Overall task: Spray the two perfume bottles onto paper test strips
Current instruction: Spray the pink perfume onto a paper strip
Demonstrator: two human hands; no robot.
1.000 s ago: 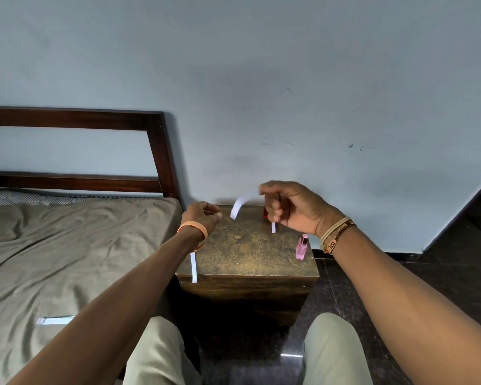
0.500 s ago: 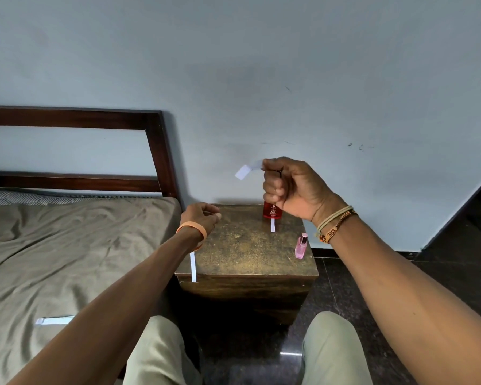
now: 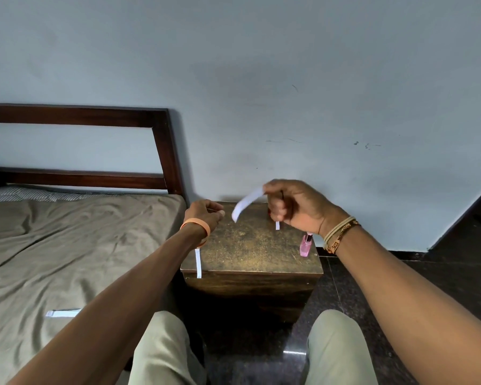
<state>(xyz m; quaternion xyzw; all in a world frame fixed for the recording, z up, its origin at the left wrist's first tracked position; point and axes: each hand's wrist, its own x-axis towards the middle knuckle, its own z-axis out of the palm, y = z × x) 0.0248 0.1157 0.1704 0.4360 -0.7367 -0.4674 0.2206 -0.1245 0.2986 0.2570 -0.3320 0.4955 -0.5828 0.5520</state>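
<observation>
My right hand hovers over the back of the small wooden table and pinches a white paper strip, which bends down to the left. Only a sliver of the red perfume bottle shows behind its fingers. A pink perfume bottle stands upright near the table's right edge, just below my right wrist. A second strip lies on the table under my right hand. My left hand rests at the table's left back corner with its fingers curled shut. A third strip lies below its wrist.
A bed with an olive sheet and a dark wooden headboard stands to the left, with another paper strip lying on it. The wall is right behind the table. My knees are below the table, over a dark glossy floor.
My right hand rose with the strip, uncovering the red bottle, then came back down in front of it. The strip now droops to the left. My left hand stayed put.
</observation>
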